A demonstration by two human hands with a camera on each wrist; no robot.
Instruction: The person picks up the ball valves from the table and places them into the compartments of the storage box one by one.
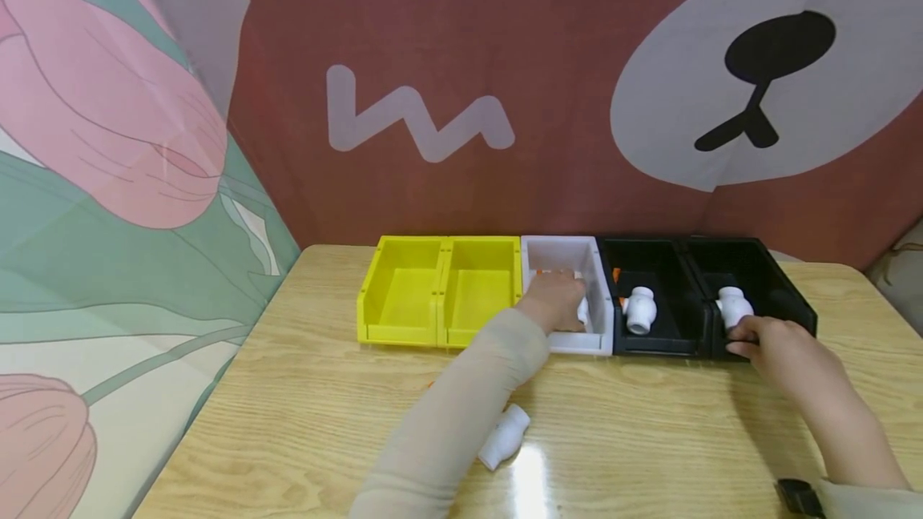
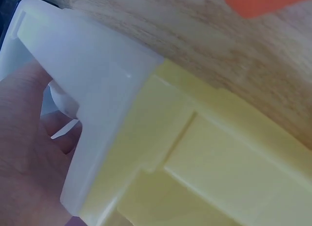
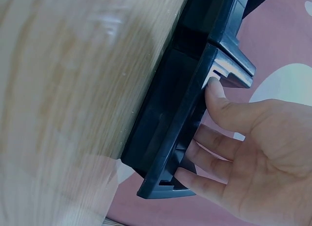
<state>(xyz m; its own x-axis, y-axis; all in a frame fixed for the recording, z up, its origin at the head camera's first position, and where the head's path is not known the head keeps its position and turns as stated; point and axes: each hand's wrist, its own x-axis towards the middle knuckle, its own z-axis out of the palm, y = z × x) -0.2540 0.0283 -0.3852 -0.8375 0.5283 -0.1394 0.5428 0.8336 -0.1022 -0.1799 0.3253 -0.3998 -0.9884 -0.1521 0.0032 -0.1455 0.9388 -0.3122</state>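
My left hand (image 1: 555, 300) reaches down into the white bin (image 1: 602, 343), its fingers curled round a white plastic fitting (image 2: 63, 101) that they mostly hide. At the front of the far right black bin (image 1: 796, 303), my right hand (image 1: 789, 351) has its fingertips close to a white tee-shaped fitting (image 1: 734, 307) lying inside. In the right wrist view the thumb (image 3: 217, 96) is at that bin's front rim and the relaxed fingers stand apart from it, nothing visible between them. A similar white fitting (image 1: 640, 311) lies in the neighbouring black bin (image 1: 685, 335).
Two yellow bins (image 1: 438, 335) adjoin the white one on the left. On the wooden table (image 1: 613, 439), a white fitting (image 1: 505, 436) lies beside my left forearm. An orange piece (image 2: 263, 1) shows on the tabletop in the left wrist view. A patterned cloth (image 1: 433, 207) hangs behind.
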